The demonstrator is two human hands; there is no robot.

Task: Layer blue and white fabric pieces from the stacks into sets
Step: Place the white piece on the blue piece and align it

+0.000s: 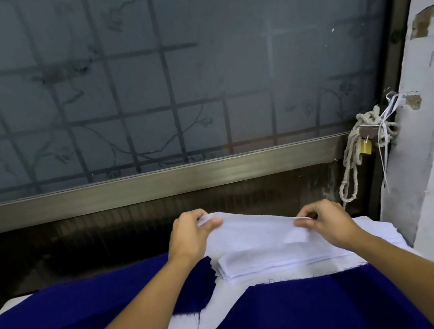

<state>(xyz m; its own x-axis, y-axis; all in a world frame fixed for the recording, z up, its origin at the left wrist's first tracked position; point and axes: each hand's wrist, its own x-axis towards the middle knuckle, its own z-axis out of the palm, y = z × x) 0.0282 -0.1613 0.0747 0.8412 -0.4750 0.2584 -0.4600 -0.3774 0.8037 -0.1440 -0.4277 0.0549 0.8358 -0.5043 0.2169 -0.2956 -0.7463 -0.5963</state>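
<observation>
- Blue stack (pixel 91 311): left of the white stack (pixel 284 259).
- Blue piece (pixel 308 313): on the near side of the white stack, lying flat.
- White piece (pixel 253 230): lifted just above the white stack.
- Left hand (pixel 190 235), right hand (pixel 327 223): each pinches one end of the white piece.
- Risk: a second clinging sheet could lift too. Slack may land the white piece creased or skewed on the blue piece.

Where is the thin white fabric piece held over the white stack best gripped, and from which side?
At the two ends of its upper edge, one per hand, from above. The thin white fabric piece is wide and limp; one middle pinch would probably let it fold. The left hand and right hand pinch those ends, so it hangs spread over the white fabric stack.
</observation>
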